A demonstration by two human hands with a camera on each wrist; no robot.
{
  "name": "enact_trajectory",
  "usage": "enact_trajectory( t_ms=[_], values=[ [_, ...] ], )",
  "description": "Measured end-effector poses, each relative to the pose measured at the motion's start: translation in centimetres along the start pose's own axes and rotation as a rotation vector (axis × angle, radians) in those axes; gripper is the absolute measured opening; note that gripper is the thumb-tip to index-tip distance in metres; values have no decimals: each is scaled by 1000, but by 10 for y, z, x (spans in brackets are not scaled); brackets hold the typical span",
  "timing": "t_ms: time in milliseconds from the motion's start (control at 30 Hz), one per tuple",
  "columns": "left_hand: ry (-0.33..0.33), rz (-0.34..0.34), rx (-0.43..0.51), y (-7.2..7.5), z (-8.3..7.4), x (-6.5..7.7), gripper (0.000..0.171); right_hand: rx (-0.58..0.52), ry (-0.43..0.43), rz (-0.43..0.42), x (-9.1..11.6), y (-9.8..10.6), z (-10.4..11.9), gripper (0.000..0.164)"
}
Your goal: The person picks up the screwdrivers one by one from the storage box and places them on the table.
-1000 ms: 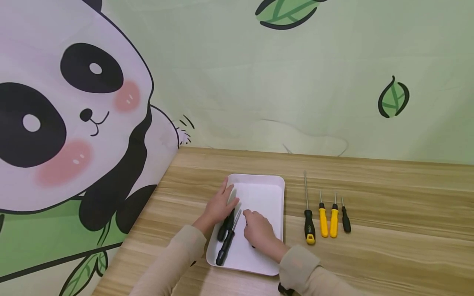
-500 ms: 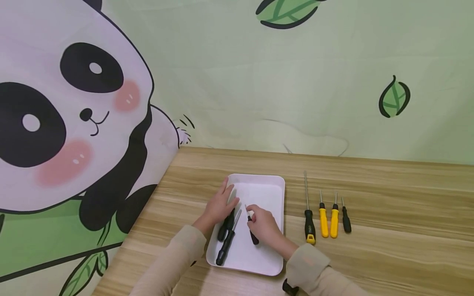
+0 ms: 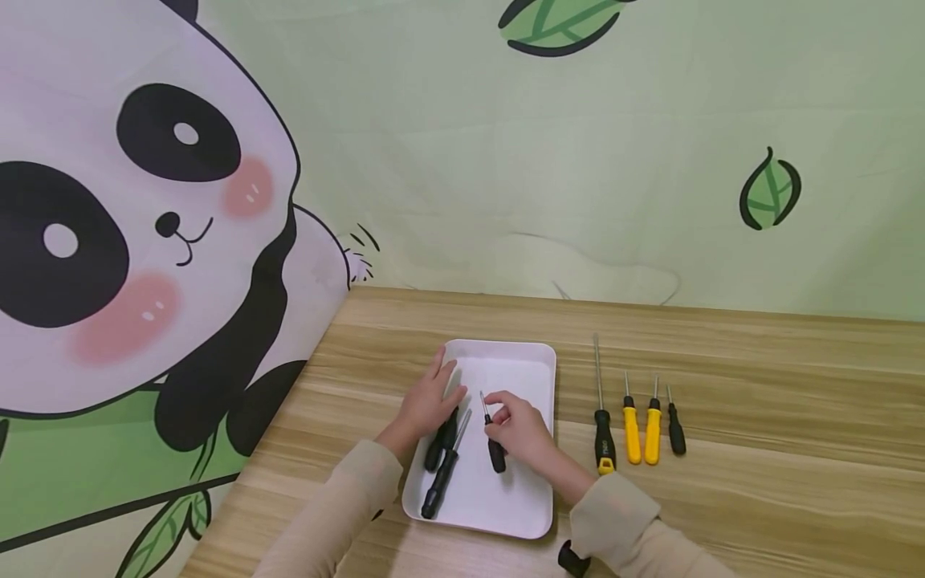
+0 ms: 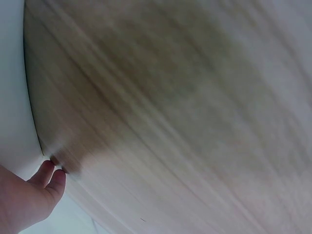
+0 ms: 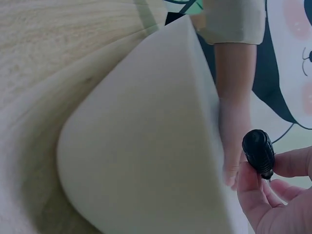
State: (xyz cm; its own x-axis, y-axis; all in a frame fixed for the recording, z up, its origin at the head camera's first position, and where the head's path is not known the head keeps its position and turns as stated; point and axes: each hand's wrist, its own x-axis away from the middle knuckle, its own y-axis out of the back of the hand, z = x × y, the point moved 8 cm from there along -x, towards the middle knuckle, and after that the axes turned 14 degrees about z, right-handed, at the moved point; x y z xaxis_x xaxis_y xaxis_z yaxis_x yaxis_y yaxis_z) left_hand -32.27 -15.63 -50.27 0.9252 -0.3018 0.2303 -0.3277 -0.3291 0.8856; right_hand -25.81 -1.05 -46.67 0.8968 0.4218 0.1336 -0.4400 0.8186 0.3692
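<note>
A white tray [image 3: 515, 510] lies on the wooden table, with two black-handled screwdrivers inside along its left side. One is a screwdriver [image 3: 439, 486] with its metal shaft showing; the other screwdriver [image 3: 437, 451] is partly covered by my left hand [image 3: 428, 403]. That hand grips the tray's left rim, thumb inside, while fingertips [image 4: 57, 180] show against the outer wall in the left wrist view. Over the middle of the tray, my right hand [image 3: 522, 429] pinches a small black screwdriver [image 3: 496, 456], its tip pointing away. The end of its handle [image 5: 257, 148] faces the right wrist camera.
Right of the tray several screwdrivers lie in a row: a long black-and-yellow screwdriver [image 3: 603, 441], two yellow-handled ones, including this yellow screwdriver [image 3: 632, 433], and a short black screwdriver [image 3: 676, 433]. A panda-printed backdrop [image 3: 578, 160] stands behind the table [image 3: 795, 401].
My right hand has shifted a little to the right and away, raising the small black screwdriver into clearer view. The left hand and the tray have stayed put.
</note>
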Motion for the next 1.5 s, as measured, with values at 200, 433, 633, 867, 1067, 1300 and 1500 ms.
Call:
enact_trajectory(
  t_ms=[200, 433, 633, 867, 1067, 1300, 1500],
  values=[
    [21, 17, 12, -1, 1, 0, 57, -100, -26, 19, 5, 7, -1, 35],
    [21, 19, 23, -1, 1, 0, 59, -187, -62, 21, 11, 17, -5, 36],
    [-10, 9, 10, 0, 0, 1, 59, -245, -88, 13, 16, 26, -10, 36],
    [-16, 6, 6, 0, -1, 2, 59, -278, -140, 15, 22, 39, -19, 34],
    [-16, 6, 11, 0, 0, 1, 59, -320, -139, 9, 27, 49, -23, 33],
    [-24, 7, 9, 0, -1, 0, 59, -331, -130, -16, 33, 59, -27, 32],
    [-17, 6, 2, -1, 0, 0, 59, -323, -151, -15, 38, 66, -30, 33]
  ],
)
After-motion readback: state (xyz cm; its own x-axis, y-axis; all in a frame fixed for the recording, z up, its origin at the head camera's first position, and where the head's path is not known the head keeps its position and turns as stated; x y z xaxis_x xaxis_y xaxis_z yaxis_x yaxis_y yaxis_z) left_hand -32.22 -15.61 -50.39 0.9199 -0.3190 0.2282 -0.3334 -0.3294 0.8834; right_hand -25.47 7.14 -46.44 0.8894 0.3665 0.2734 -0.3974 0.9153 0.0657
